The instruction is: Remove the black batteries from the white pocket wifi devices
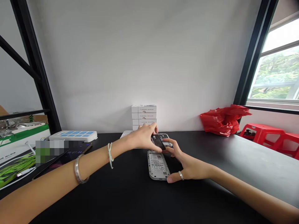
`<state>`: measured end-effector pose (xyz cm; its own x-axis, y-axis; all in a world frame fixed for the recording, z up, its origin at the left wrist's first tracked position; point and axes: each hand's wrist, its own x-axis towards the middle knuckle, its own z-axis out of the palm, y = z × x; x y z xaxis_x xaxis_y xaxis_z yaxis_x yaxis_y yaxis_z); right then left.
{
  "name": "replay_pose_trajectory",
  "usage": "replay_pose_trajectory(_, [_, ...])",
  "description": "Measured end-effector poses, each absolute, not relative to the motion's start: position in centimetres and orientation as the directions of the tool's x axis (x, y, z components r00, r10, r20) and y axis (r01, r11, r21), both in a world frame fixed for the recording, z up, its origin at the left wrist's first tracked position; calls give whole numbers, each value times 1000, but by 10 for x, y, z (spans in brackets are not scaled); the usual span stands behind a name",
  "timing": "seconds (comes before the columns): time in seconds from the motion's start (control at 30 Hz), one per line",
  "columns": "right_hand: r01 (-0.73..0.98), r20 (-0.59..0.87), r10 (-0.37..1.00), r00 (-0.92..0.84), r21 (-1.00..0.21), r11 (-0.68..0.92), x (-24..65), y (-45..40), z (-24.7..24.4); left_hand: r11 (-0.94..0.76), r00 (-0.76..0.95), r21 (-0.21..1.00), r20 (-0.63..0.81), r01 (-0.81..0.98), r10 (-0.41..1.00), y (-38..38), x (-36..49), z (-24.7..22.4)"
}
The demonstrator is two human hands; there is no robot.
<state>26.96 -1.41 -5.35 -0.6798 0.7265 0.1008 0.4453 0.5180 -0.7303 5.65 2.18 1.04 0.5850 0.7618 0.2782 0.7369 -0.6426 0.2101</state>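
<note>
A flat black battery (158,142) is pinched in my left hand (146,137), tilted above the far end of an opened white handheld device (158,166). That device lies on the black table with its back off, so its bare compartment and printed label show. My right hand (183,163) steadies the device from the right: the thumb presses its near right corner, and the fingers reach towards its far end, close to the battery. Just behind, partly hidden by my hands, lies a second white device (168,143) with a black part in it.
White boxes (144,115) are stacked against the wall. To the left are a power strip (74,136), a phone showing a timer (73,153) and a green-and-white carton (22,149). A red plastic bag (221,120) lies at the back right, beside red stools (263,133).
</note>
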Motion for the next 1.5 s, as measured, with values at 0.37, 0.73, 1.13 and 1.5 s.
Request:
replay_pose_trajectory(0.37, [416, 122, 719, -684, -745, 521, 268, -15, -52, -602, 628, 324, 30, 730, 778, -12, 49, -4])
replay_pose_trajectory(0.73, [424, 124, 724, -678, -738, 525, 268, -16, -53, -661, 661, 346, 136, 666, 738, -16, 38, -15])
replay_pose_trajectory(1.13, [473, 141, 726, -674, -672, 570, 263, -17, -56, -621, 635, 486, 161, 615, 755, -31, 29, -25])
replay_pose_trajectory(1.5, [466, 166, 712, -682, -652, 598, 262, -19, -56, -621, 645, 519, 163, 588, 747, -43, 31, -37])
